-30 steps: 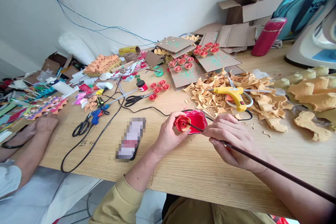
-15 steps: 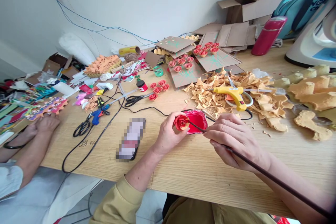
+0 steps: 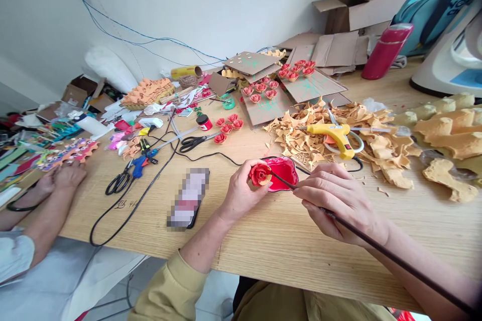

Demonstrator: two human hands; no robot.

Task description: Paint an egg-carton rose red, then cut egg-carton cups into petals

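Observation:
Between the fingers of my left hand (image 3: 241, 190) is a rose-shaped paper flower (image 3: 259, 174), painted red with some bare tan petal at its right side. My right hand (image 3: 339, 200) grips a long dark paintbrush (image 3: 376, 244) whose tip meets the flower's right edge. Just behind the flower, a small dish (image 3: 288, 175) with red paint lies on the table, partly hidden by the flower and my left fingers. Several finished-looking red paper roses (image 3: 226, 129) stand farther back, beside a jar of red paint (image 3: 204, 122).
A phone (image 3: 188, 198) lies left of my left arm. Beyond my hands are a yellow glue gun (image 3: 331, 135) and a heap of tan carton scraps (image 3: 293, 130). Black scissors (image 3: 194, 143), a blue glue gun (image 3: 140, 164) and cables lie left. Another person's hands (image 3: 68, 178) rest at far left.
The view has shifted very slightly. Both hands keep almost the same pose, with the brush tip still at the flower's right edge.

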